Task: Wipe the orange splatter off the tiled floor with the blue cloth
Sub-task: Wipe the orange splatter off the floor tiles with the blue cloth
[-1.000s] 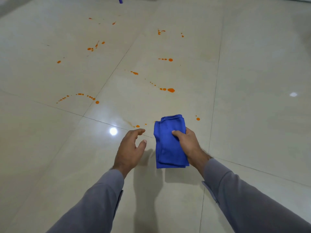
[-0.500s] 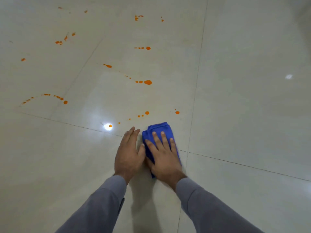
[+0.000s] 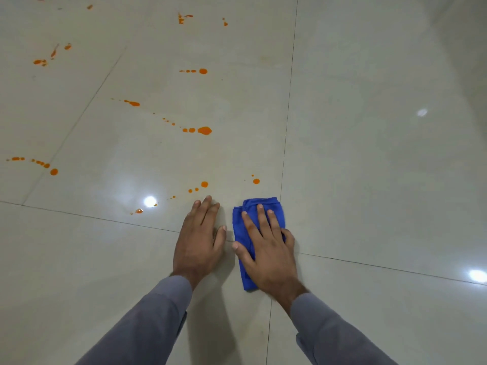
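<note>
A folded blue cloth (image 3: 274, 206) lies flat on the pale tiled floor (image 3: 369, 180). My right hand (image 3: 266, 248) presses down on it with straight, spread fingers. My left hand (image 3: 199, 238) rests flat on the bare tile just left of the cloth, fingers straight. Orange splatter dots the floor ahead: a small drop (image 3: 256, 181) just beyond the cloth, a short trail (image 3: 204, 184) beyond my left hand, a large blot (image 3: 204, 130) farther out, and several more trails to the left and at the far end.
Grout lines cross the floor; one (image 3: 286, 127) runs away from me past the cloth's right edge, another (image 3: 92, 218) crosses under my hands. Bright light reflections (image 3: 150, 201) shine on the glossy tiles. The tiles on the right carry no splatter.
The cloth went from held in the air in my right hand to pressed flat on the floor. My left hand came down flat beside it, and the two hands now lie slightly apart.
</note>
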